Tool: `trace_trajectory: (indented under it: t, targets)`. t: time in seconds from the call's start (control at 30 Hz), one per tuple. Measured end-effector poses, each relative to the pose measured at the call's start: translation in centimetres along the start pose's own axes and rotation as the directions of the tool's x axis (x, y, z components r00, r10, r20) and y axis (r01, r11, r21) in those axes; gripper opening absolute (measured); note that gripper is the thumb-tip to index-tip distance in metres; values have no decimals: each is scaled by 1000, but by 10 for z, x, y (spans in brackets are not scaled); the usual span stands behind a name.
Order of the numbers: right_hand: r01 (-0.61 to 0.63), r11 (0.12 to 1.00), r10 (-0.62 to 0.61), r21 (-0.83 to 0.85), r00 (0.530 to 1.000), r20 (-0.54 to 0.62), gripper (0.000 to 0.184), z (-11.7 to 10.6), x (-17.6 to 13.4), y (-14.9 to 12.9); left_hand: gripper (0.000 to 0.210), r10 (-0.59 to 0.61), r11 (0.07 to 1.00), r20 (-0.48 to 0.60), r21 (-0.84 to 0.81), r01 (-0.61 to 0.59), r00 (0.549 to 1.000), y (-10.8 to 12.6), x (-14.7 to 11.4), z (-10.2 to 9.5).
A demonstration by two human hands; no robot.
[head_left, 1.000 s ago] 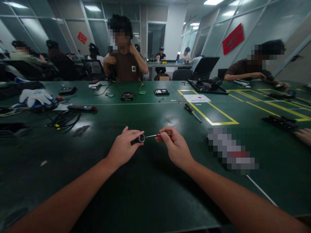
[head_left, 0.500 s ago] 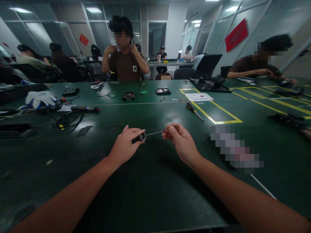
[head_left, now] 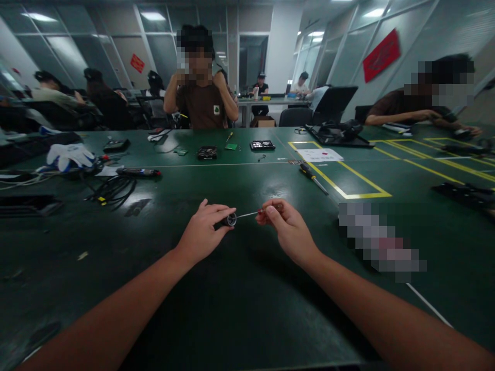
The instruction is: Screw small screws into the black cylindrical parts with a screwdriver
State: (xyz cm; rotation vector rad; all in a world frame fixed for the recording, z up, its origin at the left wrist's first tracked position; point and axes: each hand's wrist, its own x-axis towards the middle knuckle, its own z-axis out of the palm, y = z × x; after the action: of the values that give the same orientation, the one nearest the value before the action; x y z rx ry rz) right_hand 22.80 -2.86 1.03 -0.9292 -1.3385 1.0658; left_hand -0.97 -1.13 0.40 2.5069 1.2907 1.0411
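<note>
My left hand (head_left: 207, 229) is closed around a small dark cylinder (head_left: 231, 220), its round open end with a pale rim turned to the right. Between the thumb and fingers of my right hand (head_left: 288, 226) is a thin screwdriver (head_left: 248, 214) with a reddish handle, mostly covered by the fingers. Its slim metal shaft points left, and the tip reaches the cylinder's open end; how deep it goes I cannot tell. Both hands are just above the green table (head_left: 240, 304).
A yellow-and-black screwdriver (head_left: 314, 178) lies beyond my right hand, near a paper sheet (head_left: 320, 155). White gloves (head_left: 69, 156), coiled black cable (head_left: 116, 191) and a pen-like tool (head_left: 139, 172) are at left. Circuit parts lie farther back. Two people sit across the table; a blurred object is at right.
The view has shifted slightly, so everything sits a little farther right. Both hands keep their grips, and the screwdriver tip now appears at the cylinder's mouth.
</note>
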Motion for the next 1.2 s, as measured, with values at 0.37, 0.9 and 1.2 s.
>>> trace_trajectory:
  t: [0.37,0.9,1.2]
  targets:
    - [33,998,-32,-53,999,7,26,1,-1,0,43,8,1000,-12,2,-8,1000,0,0,2]
    - [-387,824,388,414,918,87,25,-4,9,8,42,35,999,-85,-37,-38,996,-8,2,1]
    - [-139,954,157,265,986,-51,25,0,5,5,45,29,999,-77,-40,-32,997,-8,0,2]
